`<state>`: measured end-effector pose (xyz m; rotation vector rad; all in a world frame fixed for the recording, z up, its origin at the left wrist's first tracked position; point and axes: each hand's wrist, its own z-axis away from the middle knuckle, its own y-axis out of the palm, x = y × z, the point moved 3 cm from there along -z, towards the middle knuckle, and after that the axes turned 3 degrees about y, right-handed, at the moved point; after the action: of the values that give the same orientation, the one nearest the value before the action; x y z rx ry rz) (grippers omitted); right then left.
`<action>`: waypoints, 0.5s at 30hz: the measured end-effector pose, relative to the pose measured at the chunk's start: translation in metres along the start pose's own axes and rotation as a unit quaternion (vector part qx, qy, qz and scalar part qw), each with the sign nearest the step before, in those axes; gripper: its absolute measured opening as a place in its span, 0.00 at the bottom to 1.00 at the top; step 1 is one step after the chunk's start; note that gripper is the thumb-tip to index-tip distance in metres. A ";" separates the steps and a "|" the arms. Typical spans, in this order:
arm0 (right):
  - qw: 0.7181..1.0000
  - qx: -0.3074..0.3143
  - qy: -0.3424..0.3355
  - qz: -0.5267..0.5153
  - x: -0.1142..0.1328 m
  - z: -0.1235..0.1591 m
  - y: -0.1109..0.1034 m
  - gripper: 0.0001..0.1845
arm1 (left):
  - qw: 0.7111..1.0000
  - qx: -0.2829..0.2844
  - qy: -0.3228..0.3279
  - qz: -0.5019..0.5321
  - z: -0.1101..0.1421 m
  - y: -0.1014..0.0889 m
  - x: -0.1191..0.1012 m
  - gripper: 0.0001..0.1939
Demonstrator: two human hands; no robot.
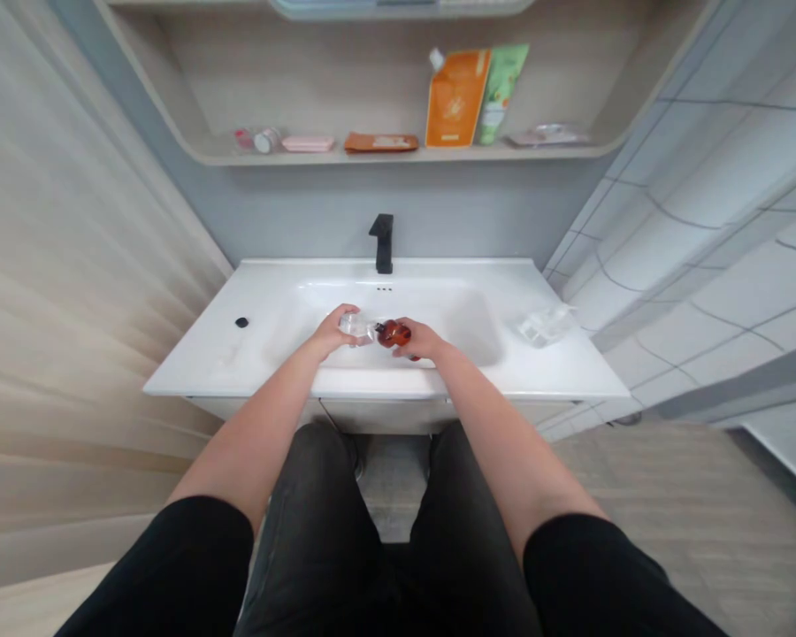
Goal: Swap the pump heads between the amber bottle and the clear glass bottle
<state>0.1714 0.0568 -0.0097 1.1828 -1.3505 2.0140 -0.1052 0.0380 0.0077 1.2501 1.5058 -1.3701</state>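
Observation:
Over the white sink basin [464, 323], my left hand [332, 333] is closed around a clear transparent bottle [358, 328], which lies tilted on its side. My right hand [422, 339] grips a reddish-brown bottle [394, 333] with a dark neck. The neck of the brown bottle meets the end of the clear one, mouth to mouth or nearly so; whether they touch I cannot tell. Fingers hide part of both bottles. Behind them stands a black faucet [384, 243].
A small black cap [241, 322] lies on the left of the countertop [199, 354], a clear plastic item [545, 326] on the right. Above, a shelf [292, 160] bears an orange pouch [456, 99], a green tube [502, 93] and several small packages. A curtain [72, 265] hangs at left.

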 end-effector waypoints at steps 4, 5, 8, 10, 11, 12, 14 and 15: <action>1.000 0.001 -0.002 0.001 -0.001 0.000 0.000 0.41 | 1.000 -0.003 -0.002 -0.009 -0.001 0.000 0.002 0.42; 1.000 0.003 -0.002 -0.001 -0.001 0.000 0.000 0.41 | 1.000 -0.004 -0.002 -0.010 -0.001 0.000 0.002 0.42; 1.000 0.004 0.001 -0.002 0.000 0.000 0.000 0.40 | 1.000 -0.003 0.005 -0.012 -0.002 -0.001 0.003 0.42; 1.000 -0.001 -0.002 0.007 0.000 0.000 -0.001 0.39 | 1.000 0.000 0.008 -0.011 -0.003 -0.001 0.004 0.42; 1.000 -0.002 -0.005 0.012 0.001 -0.001 -0.001 0.39 | 1.000 0.001 0.009 -0.012 -0.003 -0.001 0.004 0.42; 1.000 -0.004 -0.007 0.016 0.001 -0.001 -0.001 0.38 | 1.000 0.001 0.008 -0.014 -0.003 -0.001 0.005 0.42; 1.000 -0.003 -0.010 0.020 0.002 0.000 -0.001 0.38 | 1.000 -0.001 0.009 -0.017 -0.003 -0.002 0.005 0.41; 1.000 -0.001 -0.008 0.018 0.002 0.000 -0.001 0.38 | 1.000 0.000 0.009 -0.016 -0.003 -0.002 0.006 0.41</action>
<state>0.1711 0.0571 -0.0071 1.1853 -1.3911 2.0315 -0.1082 0.0421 0.0031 1.2460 1.5449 -1.3836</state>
